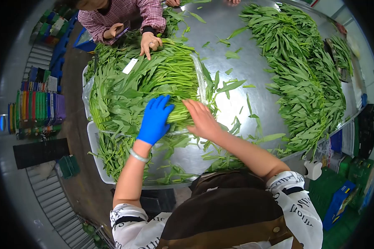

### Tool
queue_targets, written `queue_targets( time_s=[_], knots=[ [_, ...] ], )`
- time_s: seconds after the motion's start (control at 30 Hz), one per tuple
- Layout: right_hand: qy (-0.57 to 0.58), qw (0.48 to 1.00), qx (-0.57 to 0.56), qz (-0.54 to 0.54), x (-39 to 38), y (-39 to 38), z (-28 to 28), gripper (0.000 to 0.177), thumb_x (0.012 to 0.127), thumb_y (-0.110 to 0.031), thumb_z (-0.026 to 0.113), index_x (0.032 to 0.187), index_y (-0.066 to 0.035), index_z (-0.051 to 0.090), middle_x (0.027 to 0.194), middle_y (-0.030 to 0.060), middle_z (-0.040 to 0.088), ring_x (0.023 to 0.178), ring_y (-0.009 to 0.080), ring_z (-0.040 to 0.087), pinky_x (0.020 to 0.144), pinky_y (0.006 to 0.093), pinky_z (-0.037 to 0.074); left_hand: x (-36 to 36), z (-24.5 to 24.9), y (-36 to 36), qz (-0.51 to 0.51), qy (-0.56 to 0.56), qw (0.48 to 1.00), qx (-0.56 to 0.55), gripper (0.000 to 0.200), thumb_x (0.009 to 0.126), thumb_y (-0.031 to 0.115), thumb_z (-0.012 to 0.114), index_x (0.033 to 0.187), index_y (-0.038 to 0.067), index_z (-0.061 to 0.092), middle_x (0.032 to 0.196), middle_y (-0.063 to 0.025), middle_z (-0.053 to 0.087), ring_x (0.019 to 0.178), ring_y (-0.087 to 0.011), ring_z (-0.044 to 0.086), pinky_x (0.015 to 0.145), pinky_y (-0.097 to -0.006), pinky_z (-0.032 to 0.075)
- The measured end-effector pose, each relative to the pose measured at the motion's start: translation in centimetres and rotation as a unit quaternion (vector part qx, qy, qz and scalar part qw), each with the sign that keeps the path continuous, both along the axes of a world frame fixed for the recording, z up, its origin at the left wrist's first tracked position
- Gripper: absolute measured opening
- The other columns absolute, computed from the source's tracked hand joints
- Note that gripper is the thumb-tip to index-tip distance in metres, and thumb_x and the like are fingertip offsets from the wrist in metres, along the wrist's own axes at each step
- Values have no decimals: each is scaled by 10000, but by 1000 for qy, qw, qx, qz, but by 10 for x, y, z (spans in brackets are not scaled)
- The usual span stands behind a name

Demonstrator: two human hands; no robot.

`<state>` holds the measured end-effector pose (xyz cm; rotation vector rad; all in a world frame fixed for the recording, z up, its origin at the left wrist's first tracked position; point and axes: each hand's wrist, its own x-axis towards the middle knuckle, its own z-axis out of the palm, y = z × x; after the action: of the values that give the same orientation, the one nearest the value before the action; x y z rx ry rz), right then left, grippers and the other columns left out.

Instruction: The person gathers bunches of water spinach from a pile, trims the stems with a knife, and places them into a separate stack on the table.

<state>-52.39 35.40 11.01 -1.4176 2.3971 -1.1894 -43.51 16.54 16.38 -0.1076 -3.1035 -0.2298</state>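
Note:
A thick pile of water spinach (170,76), long green stems with narrow leaves, lies at the left of the metal table, its cut ends facing right. My left hand (154,119), in a blue glove, rests on the near side of the pile with fingers stretched over the leaves and stems. Bare, my right hand (204,119) cups the stem ends of a bundle (178,114), fingers above and thumb below. Clear plastic film (198,74) runs along the cut ends. On the leaves lies a white tag (130,66).
Across the table (220,54), a person in a checked shirt (129,14) touches the pile with one hand (150,45) and holds a phone (121,31). More water spinach (299,83) lies at right. A white basket (94,141) stands at left, near stacked crates (39,108).

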Motion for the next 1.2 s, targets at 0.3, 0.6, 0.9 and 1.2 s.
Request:
queue_targets(
  time_s=[0.3, 0.6, 0.9, 1.2],
  knots=[
    [-80, 995, -5, 57, -12, 14, 1, 559, 761, -33, 630, 1291, -31, 453, 1240, 165, 511, 1144, 344, 486, 980, 413, 413, 18, -18, 4, -1, -29, 997, -67, 512, 578, 99, 736, 1070, 90, 594, 841, -75, 573, 864, -286, 545, 866, -426, 412],
    [-135, 985, -101, 22, -22, -42, -16, 280, 848, -129, 598, 1102, -14, 578, 1094, 124, 583, 1071, 334, 512, 914, 429, 430, 44, -5, -7, -35, 82, 996, -15, 552, 598, 86, 740, 1123, 114, 573, 897, -60, 562, 912, -263, 539, 969, -462, 394],
    [-150, 964, 120, 182, -38, -60, -12, 334, 920, -310, 517, 1058, -35, 648, 1057, 123, 604, 1017, 322, 531, 895, 421, 436, 42, -2, -8, -22, 107, 994, 23, 583, 538, 37, 695, 1106, 99, 575, 1004, -83, 569, 1008, -293, 528, 981, -478, 383],
    [-219, 952, 67, 202, -21, -40, -20, 283, 887, -169, 485, 1077, -25, 639, 1037, 152, 613, 1043, 347, 555, 919, 428, 442, 30, -17, -5, -38, -33, 999, 5, 455, 617, 71, 716, 1055, 93, 594, 991, -107, 597, 980, -324, 555, 897, -453, 417]
  ],
)
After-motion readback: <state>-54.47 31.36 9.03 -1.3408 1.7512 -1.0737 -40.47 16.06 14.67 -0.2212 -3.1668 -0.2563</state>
